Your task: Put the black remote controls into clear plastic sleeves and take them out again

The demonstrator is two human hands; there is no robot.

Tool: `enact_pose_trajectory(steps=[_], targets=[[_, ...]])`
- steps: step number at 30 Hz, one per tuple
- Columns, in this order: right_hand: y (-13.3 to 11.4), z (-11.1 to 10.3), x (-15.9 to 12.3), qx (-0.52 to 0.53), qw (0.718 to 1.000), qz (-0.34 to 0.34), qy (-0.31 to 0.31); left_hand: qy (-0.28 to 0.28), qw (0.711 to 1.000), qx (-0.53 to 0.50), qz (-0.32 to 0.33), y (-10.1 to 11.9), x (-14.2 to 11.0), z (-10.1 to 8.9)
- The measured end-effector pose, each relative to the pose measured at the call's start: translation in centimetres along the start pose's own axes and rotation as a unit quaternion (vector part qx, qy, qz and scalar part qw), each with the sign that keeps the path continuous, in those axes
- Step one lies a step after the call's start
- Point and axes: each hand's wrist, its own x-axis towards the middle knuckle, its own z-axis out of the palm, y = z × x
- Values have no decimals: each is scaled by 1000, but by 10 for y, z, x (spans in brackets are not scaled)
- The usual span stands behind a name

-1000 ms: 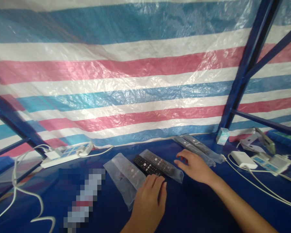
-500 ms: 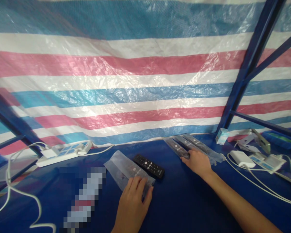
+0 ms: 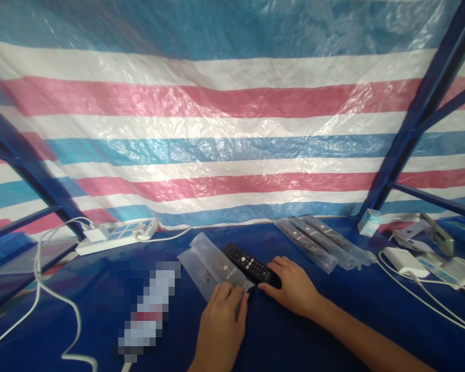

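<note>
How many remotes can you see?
5: three bagged remotes at back right, one bare remote at the right hand, one bagged remote under the left hand. More may be hidden there.

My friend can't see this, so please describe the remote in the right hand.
Start at the striped sheet and come down to the blue table. Between the bagged remote under the left hand and three bagged ones to the right lies a black remote, its near end in the right hand. Unlike those neighbours, it has no bag.

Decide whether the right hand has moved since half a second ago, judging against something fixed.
Yes: the right hand has moved left and nearer the person, away from the small box, to the bare black remote.
</note>
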Motion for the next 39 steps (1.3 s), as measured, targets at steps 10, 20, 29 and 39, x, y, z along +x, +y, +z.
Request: enact_pose_trajectory(steps=[10,20,29,39], targets=[[24,-35,-8,-87,990,109,-36,-64,993,56,86,4,10,3],[50,-54,-15,-41,985,158,-54,-297,952,66,-25,36,67,20],[71,-103,-35,100,987,116,-58,-290,949,-10,-126,23,91,21],[63,-105,-44,98,982,101,-125,-248,959,-52,-124,17,94,28]])
